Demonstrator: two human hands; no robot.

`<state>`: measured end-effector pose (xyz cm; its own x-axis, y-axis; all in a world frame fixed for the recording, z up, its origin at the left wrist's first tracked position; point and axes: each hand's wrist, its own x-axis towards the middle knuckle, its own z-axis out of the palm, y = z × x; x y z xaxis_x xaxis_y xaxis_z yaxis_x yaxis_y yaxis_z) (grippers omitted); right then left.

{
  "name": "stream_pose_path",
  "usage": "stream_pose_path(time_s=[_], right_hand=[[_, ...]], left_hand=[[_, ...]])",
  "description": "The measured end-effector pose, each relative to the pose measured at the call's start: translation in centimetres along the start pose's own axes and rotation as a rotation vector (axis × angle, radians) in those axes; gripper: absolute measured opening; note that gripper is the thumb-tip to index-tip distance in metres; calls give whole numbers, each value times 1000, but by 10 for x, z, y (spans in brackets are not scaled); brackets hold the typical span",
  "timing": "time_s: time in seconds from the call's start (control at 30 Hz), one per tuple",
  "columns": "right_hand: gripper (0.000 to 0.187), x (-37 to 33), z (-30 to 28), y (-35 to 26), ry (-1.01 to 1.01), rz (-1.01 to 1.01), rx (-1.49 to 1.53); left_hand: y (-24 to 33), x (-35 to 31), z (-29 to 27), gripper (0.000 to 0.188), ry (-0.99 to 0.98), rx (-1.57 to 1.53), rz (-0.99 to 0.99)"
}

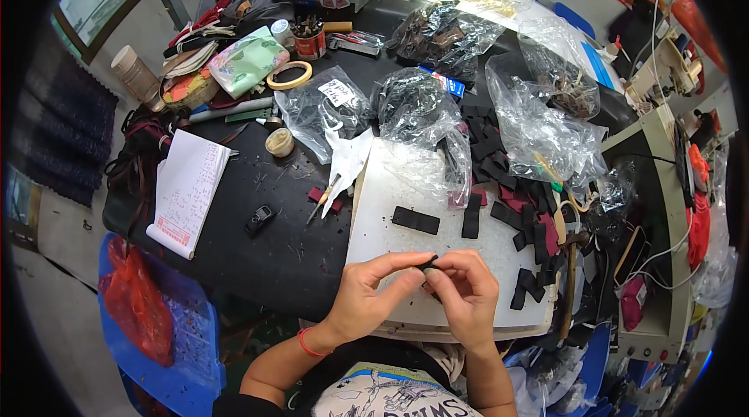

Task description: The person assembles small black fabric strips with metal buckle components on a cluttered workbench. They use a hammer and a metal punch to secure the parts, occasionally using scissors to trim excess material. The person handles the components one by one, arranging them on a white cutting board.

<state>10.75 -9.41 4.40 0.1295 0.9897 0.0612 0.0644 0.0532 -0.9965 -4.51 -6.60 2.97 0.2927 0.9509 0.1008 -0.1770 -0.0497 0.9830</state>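
Notepad (186, 191) left of board (374, 222) | strips (540, 241) on board's right | tape roll (289, 86) behind notepad

The head view looks down from close above left hand (373, 292) and right hand (466, 292), across the counter (273, 276) from its near edge; far corners seem distorted.

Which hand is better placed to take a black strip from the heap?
Likely the right hand: the heap of strips lies on its side, farther from the left hand. Both hold a small black piece, though.
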Motion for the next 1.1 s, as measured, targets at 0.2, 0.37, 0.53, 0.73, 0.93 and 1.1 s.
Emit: stream_pose_path(time_s=[0.2,0.37,0.53,0.73,0.93,1.1], right_hand=[[19,6,-5,5,-4,-153,-202],[22,2,2,8,34,33,151],[18,1,2,5,54,91,315],[17,5,-4,2,2,172,334],[15,7,-19,0,-132,232,430],[19,8,-22,4,-186,-11,157]], left_hand=[[5,-3,5,39,8,64,18],[2,-4,10,48,25,118,37],[0,-4,6,40,-39,-27,-153],[11,-4,0,35,-103,75,-143],[7,-6,-6,32,-169,-85,-128],[23,11,-14,37,-376,-507,-609]])
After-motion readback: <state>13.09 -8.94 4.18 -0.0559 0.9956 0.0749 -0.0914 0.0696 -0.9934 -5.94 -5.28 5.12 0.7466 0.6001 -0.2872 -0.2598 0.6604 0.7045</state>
